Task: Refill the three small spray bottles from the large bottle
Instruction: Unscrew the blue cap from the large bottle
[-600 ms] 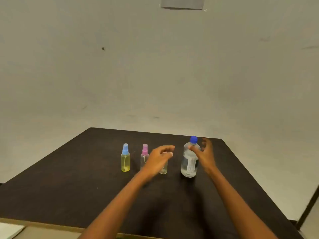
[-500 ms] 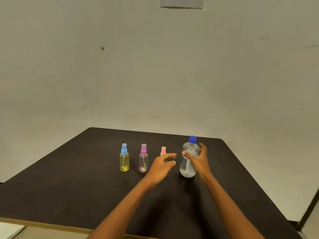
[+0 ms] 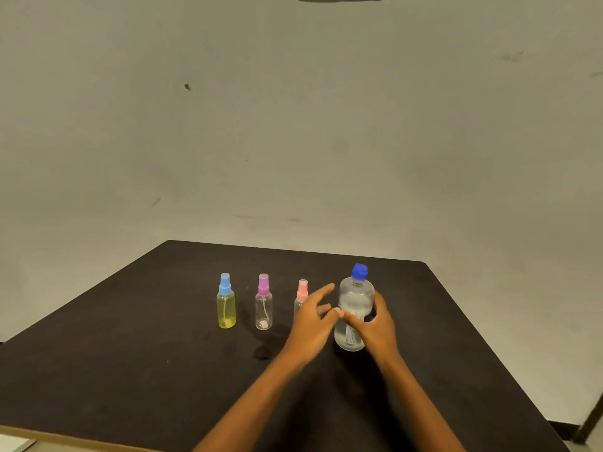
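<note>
Three small spray bottles stand in a row on the dark worktop (image 3: pixel 130 370), all to the left of the large bottle (image 3: pixel 355 298), and from the head view they go like this: farthest from it the yellow-tinted bottle with the blue sprayer (image 3: pixel 225 308), next the clear one with the purple sprayer (image 3: pixel 263 308), and just beside it the pink-topped bottle (image 3: pixel 301 290), half hidden. The right hand (image 3: pixel 375 327) is wrapped round the lower body of the large bottle, fingers curled on its label, and the bottle stands upright on the worktop. The left hand (image 3: pixel 311 324) is spread and loose, holding nothing, just left of the large bottle; whether its fingertips touch the plastic, I cannot tell.

Now the danger. That spread left hand sits right in front of the pink-topped bottle, and a careless sweep could topple something so light and narrow. The blue screw cap (image 3: pixel 359 271) is on and every sprayer is in place, so nothing is filled yet. When pouring comes, I'd expect a wide mouth over thin necks to spill.

Materials: the large bottle is clear, smooth, rounded plastic, liquid inside and a ribbed-looking cap. The small ones are slim see-through cylinders with thin dip tubes. The worktop looks matte and faintly speckled.
</note>
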`<state>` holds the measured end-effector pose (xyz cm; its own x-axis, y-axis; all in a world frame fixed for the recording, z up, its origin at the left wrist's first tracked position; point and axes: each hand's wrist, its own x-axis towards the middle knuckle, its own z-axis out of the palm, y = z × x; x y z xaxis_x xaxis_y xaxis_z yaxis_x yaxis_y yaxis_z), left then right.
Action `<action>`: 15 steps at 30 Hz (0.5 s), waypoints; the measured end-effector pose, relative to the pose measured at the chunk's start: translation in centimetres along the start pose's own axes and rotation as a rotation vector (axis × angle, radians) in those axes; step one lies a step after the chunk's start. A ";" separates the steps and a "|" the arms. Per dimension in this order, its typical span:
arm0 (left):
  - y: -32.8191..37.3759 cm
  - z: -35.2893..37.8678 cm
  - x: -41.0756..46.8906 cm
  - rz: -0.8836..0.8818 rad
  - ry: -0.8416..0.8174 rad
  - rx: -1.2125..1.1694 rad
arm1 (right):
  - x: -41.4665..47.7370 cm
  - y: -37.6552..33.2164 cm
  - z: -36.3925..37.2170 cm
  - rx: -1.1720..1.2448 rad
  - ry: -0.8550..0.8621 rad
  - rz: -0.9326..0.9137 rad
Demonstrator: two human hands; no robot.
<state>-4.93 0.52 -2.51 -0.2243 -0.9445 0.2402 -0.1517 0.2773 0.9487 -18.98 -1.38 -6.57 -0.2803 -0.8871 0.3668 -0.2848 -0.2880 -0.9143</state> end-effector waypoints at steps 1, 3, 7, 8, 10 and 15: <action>0.4 0.2 0.1 0.026 0.009 -0.019 | -0.6 -0.2 0.0 0.012 0.003 -0.010; 1.1 0.8 0.5 0.077 0.021 -0.039 | -1.7 -0.4 0.2 0.032 0.010 -0.022; 2.2 1.3 2.0 0.137 -0.021 -0.022 | -3.0 -0.5 0.9 0.004 0.048 -0.015; 2.4 1.3 2.4 0.143 -0.034 -0.015 | -3.0 -0.5 0.9 -0.003 0.055 -0.013; 2.5 1.3 3.0 0.153 -0.024 0.004 | -2.9 -0.4 1.0 -0.013 0.059 0.002; 1.9 1.2 3.5 0.192 0.037 0.027 | -2.8 0.1 1.3 -0.025 0.080 0.030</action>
<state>-7.11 -2.11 -0.14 -0.2160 -0.8796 0.4238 -0.1360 0.4570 0.8790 -17.01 0.55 -7.91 -0.3607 -0.8634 0.3527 -0.2976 -0.2518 -0.9209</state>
